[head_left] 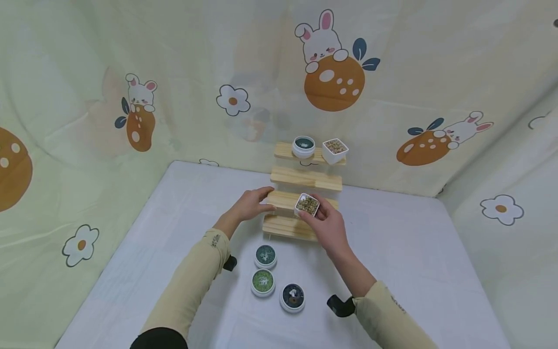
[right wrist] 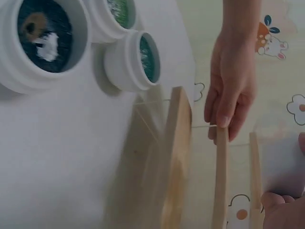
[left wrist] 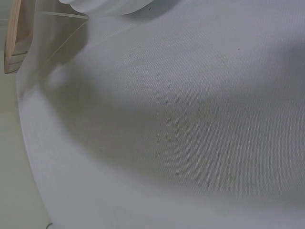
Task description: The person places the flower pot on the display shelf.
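Observation:
My right hand [head_left: 330,227] grips a small white square pot [head_left: 307,205] filled with tan and greenish pebbles, holding it over the third board from the top of a wooden stepped shelf [head_left: 306,178]. With thumb and fingers, my left hand [head_left: 252,205] pinches the left end of that same board. The right wrist view shows this left hand [right wrist: 233,83] closed around the board's end. A white side of the square pot [right wrist: 282,164] appears there at the right edge, against my right fingers. The left wrist view catches only a shelf board [left wrist: 18,36] and the cloth.
On the top board stand a round white pot [head_left: 303,147] with a dark teal filling and a square pebble-filled pot [head_left: 334,151]. Before the shelf, three round white pots sit on the white cloth: teal [head_left: 265,256], green [head_left: 263,282] and dark blue [head_left: 292,297]. A patterned curtain [head_left: 261,43] hangs behind.

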Demonstrator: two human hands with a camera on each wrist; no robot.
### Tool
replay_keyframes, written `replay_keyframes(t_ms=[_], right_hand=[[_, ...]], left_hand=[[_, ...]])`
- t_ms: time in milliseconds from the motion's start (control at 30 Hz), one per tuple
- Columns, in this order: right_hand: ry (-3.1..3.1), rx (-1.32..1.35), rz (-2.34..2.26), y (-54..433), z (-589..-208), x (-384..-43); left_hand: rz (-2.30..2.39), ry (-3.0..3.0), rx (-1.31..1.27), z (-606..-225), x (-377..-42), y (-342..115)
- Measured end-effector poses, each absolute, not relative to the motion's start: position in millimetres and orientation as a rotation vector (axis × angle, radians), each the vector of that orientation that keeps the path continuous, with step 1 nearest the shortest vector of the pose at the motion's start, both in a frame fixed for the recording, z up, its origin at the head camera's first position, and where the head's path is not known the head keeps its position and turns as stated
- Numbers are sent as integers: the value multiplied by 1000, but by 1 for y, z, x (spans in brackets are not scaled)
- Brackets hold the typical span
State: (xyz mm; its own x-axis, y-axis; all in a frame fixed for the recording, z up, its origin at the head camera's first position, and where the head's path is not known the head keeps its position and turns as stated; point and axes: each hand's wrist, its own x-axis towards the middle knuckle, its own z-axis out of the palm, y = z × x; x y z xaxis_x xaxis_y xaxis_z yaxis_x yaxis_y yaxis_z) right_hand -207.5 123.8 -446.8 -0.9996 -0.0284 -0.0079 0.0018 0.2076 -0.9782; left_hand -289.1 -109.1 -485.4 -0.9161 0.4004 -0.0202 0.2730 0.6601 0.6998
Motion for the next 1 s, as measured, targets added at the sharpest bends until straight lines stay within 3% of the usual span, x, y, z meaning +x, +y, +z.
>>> replay_keyframes(t_ms=[1000], right_hand=[[2439, 126, -2048, 104, -421, -264]], left_hand=[[1097, 2699, 559, -487, -290, -110]])
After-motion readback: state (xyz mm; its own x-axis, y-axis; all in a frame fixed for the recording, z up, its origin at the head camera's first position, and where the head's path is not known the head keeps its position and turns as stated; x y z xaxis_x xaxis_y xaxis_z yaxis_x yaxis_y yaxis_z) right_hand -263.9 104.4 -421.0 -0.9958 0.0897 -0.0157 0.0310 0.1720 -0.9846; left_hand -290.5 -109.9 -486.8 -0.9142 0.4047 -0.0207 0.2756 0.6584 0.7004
